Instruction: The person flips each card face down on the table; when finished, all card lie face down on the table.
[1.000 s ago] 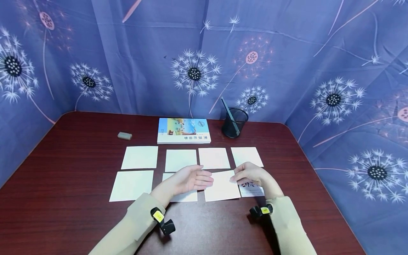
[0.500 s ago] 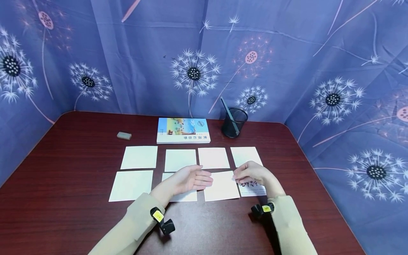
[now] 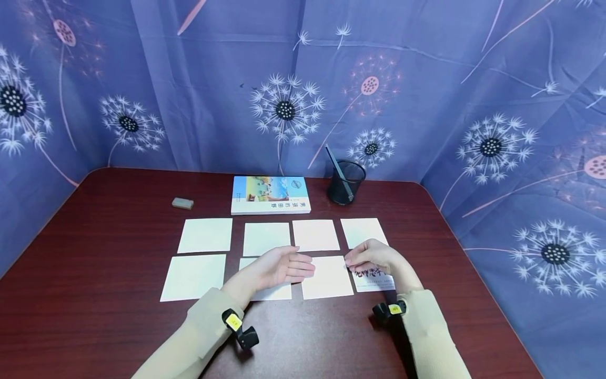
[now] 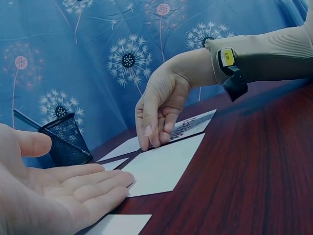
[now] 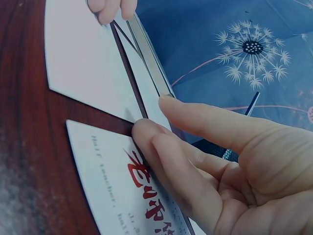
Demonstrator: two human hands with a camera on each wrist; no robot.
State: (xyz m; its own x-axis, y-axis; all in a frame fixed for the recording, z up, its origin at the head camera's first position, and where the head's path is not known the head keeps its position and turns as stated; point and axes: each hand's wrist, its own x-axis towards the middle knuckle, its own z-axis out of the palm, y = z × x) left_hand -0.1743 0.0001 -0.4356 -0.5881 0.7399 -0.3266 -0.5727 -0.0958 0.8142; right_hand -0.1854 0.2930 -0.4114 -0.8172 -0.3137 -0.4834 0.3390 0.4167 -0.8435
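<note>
A blank white card (image 3: 327,278) lies in the front row on the table, between my two hands. My left hand (image 3: 279,268) has its fingers straight, their tips by the card's left edge, and partly covers another blank card (image 3: 272,292). At the far corner of the middle card is my right hand (image 3: 376,258), fingers loosely bent and pointing down. In the right wrist view its thumb (image 5: 195,115) stands apart from the fingertips, with nothing pinched between them. Under that hand lies a card with dark red Chinese characters (image 3: 374,283), partly hidden.
More blank cards, such as the front left card (image 3: 193,277) and back left card (image 3: 205,235), make two rows. Behind them are an eraser (image 3: 182,203), a book (image 3: 271,196) and a black mesh pen cup (image 3: 346,183) holding a pencil. Patterned blue cloth (image 3: 213,105) surrounds the table.
My right fingers have drawn back slightly from over the middle card to its corner, and the card lies a little straighter. The left hand stays in place.
</note>
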